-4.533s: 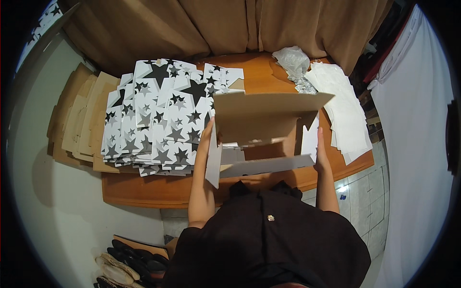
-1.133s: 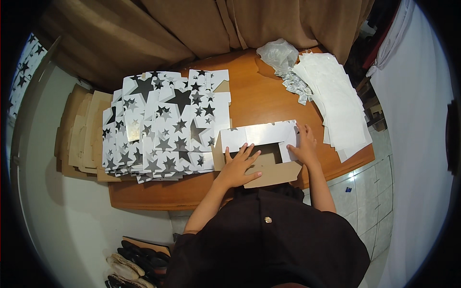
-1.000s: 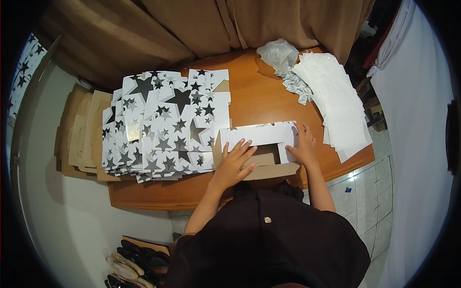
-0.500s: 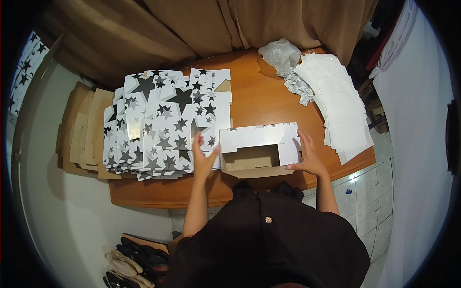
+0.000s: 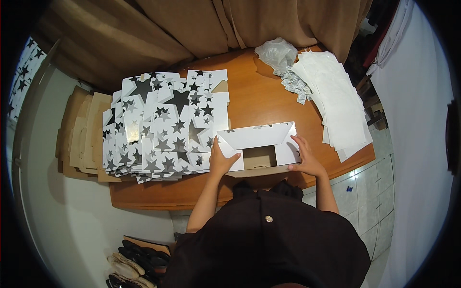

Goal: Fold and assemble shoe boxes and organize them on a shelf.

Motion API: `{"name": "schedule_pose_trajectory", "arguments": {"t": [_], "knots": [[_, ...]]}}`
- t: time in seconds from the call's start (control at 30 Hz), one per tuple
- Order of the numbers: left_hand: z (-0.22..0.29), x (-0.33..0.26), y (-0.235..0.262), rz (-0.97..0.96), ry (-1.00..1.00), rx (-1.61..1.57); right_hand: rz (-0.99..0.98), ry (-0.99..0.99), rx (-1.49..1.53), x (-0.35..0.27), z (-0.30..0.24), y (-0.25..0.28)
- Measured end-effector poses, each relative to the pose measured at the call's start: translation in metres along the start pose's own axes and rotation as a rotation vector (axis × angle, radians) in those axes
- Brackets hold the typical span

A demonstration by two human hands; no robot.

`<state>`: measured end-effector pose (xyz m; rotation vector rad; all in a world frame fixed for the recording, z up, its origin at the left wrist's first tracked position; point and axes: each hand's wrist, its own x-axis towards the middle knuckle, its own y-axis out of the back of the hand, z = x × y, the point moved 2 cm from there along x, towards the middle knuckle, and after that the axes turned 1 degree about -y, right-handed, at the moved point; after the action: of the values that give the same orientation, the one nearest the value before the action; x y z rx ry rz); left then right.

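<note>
A partly folded cardboard box (image 5: 257, 138), white outside with stars and plain brown inside, lies at the near edge of the table in front of me. At its left end my left hand (image 5: 223, 159) grips the side, the thumb pressed on a white end flap that is bent inward. My right hand (image 5: 306, 158) holds the opposite end, fingers along the outer side and thumb at the near corner. Between the two end flaps a gap shows the brown inside. Left of the box lies a wide pile of flat star-printed cardboard sheets (image 5: 165, 129).
Brown cardboard pieces (image 5: 84, 134) lie beyond the pile's left side. At the far right of the wooden table (image 5: 245, 101) are white paper sheets (image 5: 336, 105), small silvery packets (image 5: 295, 85) and a clear plastic bag (image 5: 277, 54). Shoes (image 5: 137, 264) sit below, at lower left.
My left hand has moved right onto the box's end, and the left flap is now folded inward. The right hand stays at its end of the box.
</note>
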<state>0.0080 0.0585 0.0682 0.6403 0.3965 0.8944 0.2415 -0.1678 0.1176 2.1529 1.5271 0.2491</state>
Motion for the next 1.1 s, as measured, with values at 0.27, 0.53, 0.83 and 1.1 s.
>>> {"name": "schedule_pose_trajectory", "arguments": {"t": [0.27,0.53,0.83,1.1], "knots": [[-0.024,0.000,0.005,-0.151,0.090,-0.779,0.104,0.095,-0.003,0.008,-0.014,-0.014],[-0.016,-0.014,-0.007,-0.119,-0.041,-0.520,0.466,0.096,-0.434,0.013,-0.010,-0.041],[-0.008,-0.023,-0.019,0.011,0.043,-0.637,0.336,0.335,-0.775,0.005,-0.002,-0.063],[-0.003,-0.022,-0.018,0.019,0.034,-0.659,0.315,0.325,-0.759,0.007,0.002,-0.063]]}}
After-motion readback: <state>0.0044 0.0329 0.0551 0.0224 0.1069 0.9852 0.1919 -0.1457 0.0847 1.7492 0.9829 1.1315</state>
